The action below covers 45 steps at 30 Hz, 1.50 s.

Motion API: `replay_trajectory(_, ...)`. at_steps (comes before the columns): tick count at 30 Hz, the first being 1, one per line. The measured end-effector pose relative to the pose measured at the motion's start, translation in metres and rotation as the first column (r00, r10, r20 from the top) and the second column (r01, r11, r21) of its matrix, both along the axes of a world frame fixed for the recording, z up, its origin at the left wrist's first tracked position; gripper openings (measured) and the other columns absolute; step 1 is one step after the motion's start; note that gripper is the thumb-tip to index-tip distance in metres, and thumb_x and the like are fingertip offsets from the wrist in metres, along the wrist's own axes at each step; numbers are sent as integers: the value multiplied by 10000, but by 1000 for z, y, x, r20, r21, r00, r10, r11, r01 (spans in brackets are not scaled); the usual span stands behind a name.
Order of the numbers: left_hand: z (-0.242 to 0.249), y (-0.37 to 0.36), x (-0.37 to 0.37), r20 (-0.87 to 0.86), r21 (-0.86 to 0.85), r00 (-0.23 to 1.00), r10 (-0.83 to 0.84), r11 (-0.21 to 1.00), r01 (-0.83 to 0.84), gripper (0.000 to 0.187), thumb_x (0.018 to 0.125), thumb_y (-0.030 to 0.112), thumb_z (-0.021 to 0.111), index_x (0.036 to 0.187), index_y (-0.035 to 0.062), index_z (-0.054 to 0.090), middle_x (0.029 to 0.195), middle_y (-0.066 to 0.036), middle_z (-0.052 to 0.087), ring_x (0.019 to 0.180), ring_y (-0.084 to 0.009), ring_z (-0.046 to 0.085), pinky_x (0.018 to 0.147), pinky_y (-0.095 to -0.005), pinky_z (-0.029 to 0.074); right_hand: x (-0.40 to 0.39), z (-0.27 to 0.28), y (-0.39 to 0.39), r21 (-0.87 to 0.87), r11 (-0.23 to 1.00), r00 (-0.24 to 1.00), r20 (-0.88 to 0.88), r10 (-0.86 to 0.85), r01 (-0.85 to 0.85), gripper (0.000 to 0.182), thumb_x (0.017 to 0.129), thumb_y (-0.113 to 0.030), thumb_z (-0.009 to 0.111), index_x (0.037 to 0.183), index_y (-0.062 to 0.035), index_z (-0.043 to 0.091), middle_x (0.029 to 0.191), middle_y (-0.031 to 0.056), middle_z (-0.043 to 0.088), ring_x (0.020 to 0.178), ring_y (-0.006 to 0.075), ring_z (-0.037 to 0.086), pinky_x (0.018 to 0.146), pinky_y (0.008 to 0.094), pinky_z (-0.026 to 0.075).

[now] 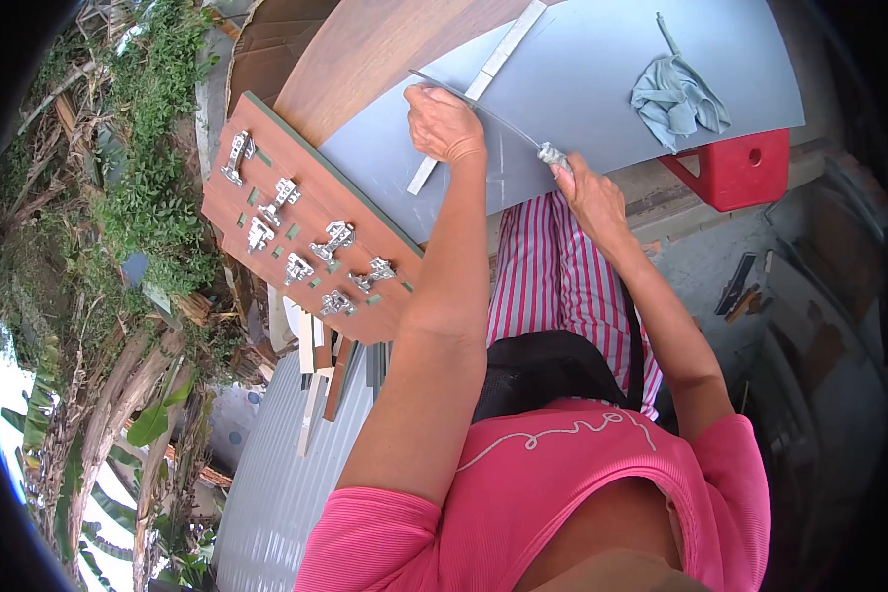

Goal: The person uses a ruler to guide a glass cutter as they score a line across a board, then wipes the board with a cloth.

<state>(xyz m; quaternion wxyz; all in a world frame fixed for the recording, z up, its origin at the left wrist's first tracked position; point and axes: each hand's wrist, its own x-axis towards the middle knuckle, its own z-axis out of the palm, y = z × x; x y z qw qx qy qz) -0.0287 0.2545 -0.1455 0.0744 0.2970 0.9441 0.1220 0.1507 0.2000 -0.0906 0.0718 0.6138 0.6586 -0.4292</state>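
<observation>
In my right hand [594,202] is the pale, wrapped-looking handle [554,155] of a long, thin tool. Its narrow, slightly curved metal blade [508,122] runs up and left across a pale metal strip [506,51]. My left hand [446,123] has its fingers curled in by the far part of the blade, over the strip. What those fingers grip is hidden. The strip lies slantwise on a grey-blue sheet-topped surface [582,69], and both its ends show.
A crumpled grey-green cloth [679,99] lies on the sheet, above a red plastic stool [745,170]. A reddish-brown board [311,222] at left holds several metal hinges [333,240]. Below are wood offcuts [323,370] and corrugated sheeting [276,474]. Plants [158,148] grow at far left.
</observation>
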Motion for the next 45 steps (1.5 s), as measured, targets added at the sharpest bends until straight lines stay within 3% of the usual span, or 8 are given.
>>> replay_trajectory(5,-1,-1,2,-19,5,1000,-6,1000,6,184,862,214,404,866,53,494,694,-172,596,660,-351,582,611,-463,439,-20,-5,15,21,1000,999,-30,-11,12,435,936,-454,403,997,-38,512,692,237,613,688,436,603,597,508,475)
replay_trajectory(23,-1,-2,0,0,16,1000,-3,1000,3,221,888,232,381,900,44,497,731,-202,621,707,-389,597,632,-484,430,-34,-5,25,29,999,996,-84,-26,29,446,935,-459,404,977,-30,517,674,232,611,681,444,597,585,523,465)
replay_trajectory(45,2,-2,2,13,13,1000,-11,1000,11,215,879,220,378,910,46,500,751,-201,626,723,-384,598,649,-480,433,-16,-3,11,-8,999,999,-15,-38,38,453,935,-469,396,976,-34,516,682,232,614,696,442,601,625,526,467)
